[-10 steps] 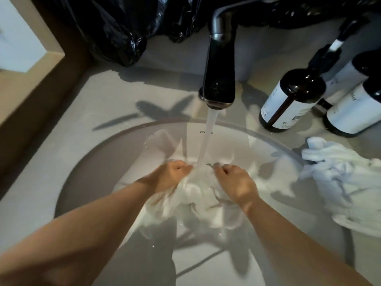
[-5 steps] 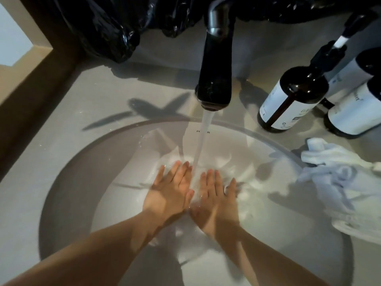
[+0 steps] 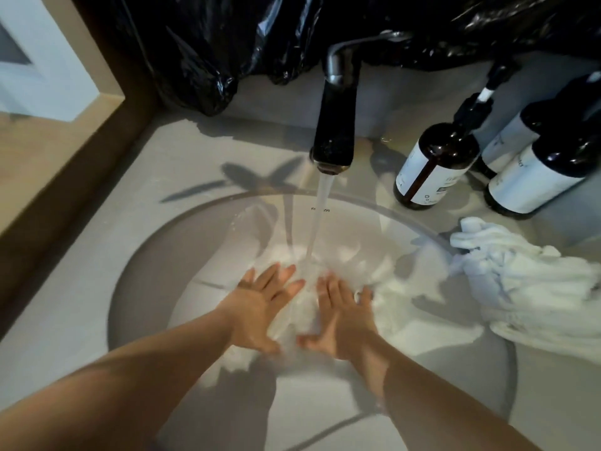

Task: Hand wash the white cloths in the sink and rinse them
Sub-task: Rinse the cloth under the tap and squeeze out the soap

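Note:
A white cloth [image 3: 387, 281] lies wet in the bottom of the round sink [image 3: 156, 255]. Water runs from the black tap [image 3: 335, 125] and lands on the cloth between my hands. My left hand [image 3: 260, 307] lies flat on the cloth with its fingers spread. Beside it, my right hand [image 3: 341, 317] also presses flat on the cloth, fingers apart. Neither hand grips the fabric. A second heap of white cloth [image 3: 533, 288] rests on the sink's right rim and the counter.
Three dark pump bottles with white labels [image 3: 432, 167] stand at the back right of the grey counter [image 3: 97, 249]. A black plastic bag [image 3: 227, 43] hangs behind the tap. A wooden ledge [image 3: 58, 148] borders the counter on the left.
A second ago both fists were clenched on the bunched cloth under the stream. They let go and opened; now both palms press flat on the cloth in the basin.

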{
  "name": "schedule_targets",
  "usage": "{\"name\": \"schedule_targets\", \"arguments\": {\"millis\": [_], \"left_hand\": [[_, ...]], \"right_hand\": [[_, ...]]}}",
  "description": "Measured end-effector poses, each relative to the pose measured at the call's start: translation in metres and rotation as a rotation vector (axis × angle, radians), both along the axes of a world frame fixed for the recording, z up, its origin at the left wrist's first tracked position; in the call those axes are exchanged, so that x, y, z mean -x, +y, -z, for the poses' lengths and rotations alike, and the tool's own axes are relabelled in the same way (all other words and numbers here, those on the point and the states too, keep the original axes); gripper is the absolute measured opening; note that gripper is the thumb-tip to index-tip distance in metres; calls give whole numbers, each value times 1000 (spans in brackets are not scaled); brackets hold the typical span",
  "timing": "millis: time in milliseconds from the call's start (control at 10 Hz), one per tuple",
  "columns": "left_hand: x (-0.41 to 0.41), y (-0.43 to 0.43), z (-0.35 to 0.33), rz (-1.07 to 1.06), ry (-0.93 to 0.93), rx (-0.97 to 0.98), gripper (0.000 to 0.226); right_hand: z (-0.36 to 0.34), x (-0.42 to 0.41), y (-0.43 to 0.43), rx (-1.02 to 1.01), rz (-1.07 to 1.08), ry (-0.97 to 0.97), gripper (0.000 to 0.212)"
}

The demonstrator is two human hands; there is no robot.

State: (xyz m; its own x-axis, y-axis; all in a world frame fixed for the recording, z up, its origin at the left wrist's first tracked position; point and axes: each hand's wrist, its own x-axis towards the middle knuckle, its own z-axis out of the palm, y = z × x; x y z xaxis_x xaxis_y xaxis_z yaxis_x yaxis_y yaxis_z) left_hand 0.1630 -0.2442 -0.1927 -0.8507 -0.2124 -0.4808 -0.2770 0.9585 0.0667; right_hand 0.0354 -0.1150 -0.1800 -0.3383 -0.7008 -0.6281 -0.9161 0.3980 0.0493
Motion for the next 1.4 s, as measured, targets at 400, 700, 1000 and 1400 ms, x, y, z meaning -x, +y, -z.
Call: {"name": "schedule_targets", "arguments": {"millis": [400, 700, 1000, 1400], "left_hand": [[-8, -7, -46, -805, 231, -515, 26], [5, -2, -159, -899, 584, -1080, 20], [-4, -27, -192, -461, 786, -1574, 13], [-5, 7, -66, -1272, 533, -1022, 11]], "right_hand": [[-40, 0, 18, 135, 160, -98, 65], [-84, -13, 6, 691, 451, -691, 113], [-145, -4, 14, 952, 473, -904, 56], [-65, -23, -6, 295, 390, -344, 81]]}}
